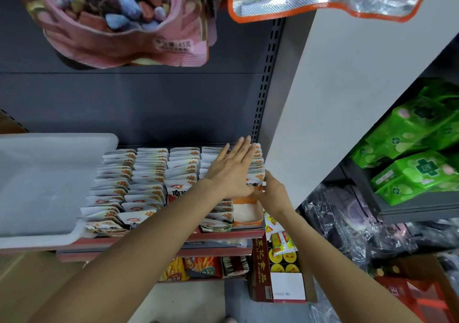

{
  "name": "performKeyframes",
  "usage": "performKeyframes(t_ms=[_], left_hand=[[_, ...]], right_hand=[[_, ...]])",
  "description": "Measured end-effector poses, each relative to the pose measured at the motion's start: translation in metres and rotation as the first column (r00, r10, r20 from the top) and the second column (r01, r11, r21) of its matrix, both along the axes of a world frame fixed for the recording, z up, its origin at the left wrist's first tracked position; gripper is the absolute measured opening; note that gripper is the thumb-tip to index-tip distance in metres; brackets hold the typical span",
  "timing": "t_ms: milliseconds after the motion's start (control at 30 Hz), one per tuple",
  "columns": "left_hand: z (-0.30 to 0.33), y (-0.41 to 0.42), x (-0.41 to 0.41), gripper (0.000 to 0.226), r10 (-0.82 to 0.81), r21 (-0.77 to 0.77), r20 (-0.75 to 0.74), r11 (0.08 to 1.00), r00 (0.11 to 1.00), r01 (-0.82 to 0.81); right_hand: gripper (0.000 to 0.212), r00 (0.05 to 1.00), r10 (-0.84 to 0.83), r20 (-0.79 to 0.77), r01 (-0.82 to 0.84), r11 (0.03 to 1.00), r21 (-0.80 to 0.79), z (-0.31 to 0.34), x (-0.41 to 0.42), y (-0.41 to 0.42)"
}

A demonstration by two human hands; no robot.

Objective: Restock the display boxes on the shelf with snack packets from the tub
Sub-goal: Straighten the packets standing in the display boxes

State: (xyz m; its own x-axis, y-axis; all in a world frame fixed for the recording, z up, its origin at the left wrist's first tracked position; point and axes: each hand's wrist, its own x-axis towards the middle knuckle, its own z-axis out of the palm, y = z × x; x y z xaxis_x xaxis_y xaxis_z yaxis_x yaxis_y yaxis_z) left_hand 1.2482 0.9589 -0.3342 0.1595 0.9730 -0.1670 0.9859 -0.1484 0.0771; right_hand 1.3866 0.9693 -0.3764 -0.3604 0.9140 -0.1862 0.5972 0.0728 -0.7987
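Packets [159, 173] fill the shelf [223, 235] boxes at 12 o'clock, left hand [232, 171] flat and released atop the right row, right hand [269, 191] pinching one packet; overpacking could buckle it, tub [49, 186] at 9 o'clock.

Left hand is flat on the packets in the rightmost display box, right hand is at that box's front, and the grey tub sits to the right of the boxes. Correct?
Not quite. The head view shows the grey tub left of the boxes. The rest holds: left hand flat on the packets, right hand at the rightmost display box.
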Motion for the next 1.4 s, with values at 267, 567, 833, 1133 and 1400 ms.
performKeyframes(t_ms=[267, 567, 833, 1133, 1400], left_hand=[[-0.001, -0.002, -0.01, 0.052, 0.088, 0.026, 0.147, 0.995, 0.985, -0.093], [-0.003, -0.004, -0.012, 0.056, 0.042, 0.026, 0.131, 0.999, 0.991, -0.045], [-0.002, -0.009, -0.014, 0.061, 0.033, 0.006, 0.107, 0.999, 0.994, -0.034], [0.002, -0.017, -0.011, 0.055, 0.057, 0.034, 0.155, 0.997, 0.986, -0.063], [0.001, -0.016, -0.011, 0.052, 0.109, 0.029, 0.078, 0.993, 0.991, -0.111]], right_hand=[[0.058, 0.961, 0.003, -0.277, -0.024, 0.997, -0.073, 0.012, 0.004, 0.007], [0.06, 0.975, 0.002, -0.222, -0.013, 0.999, -0.049, 0.008, 0.002, 0.006], [0.06, 0.978, 0.03, -0.208, -0.024, 0.999, 0.035, 0.016, 0.004, 0.001], [0.085, 0.988, 0.054, -0.145, -0.047, 0.997, 0.054, 0.015, 0.005, 0.001], [0.087, 0.995, 0.094, -0.041, -0.093, 0.995, 0.032, 0.019, 0.0, 0.004]])
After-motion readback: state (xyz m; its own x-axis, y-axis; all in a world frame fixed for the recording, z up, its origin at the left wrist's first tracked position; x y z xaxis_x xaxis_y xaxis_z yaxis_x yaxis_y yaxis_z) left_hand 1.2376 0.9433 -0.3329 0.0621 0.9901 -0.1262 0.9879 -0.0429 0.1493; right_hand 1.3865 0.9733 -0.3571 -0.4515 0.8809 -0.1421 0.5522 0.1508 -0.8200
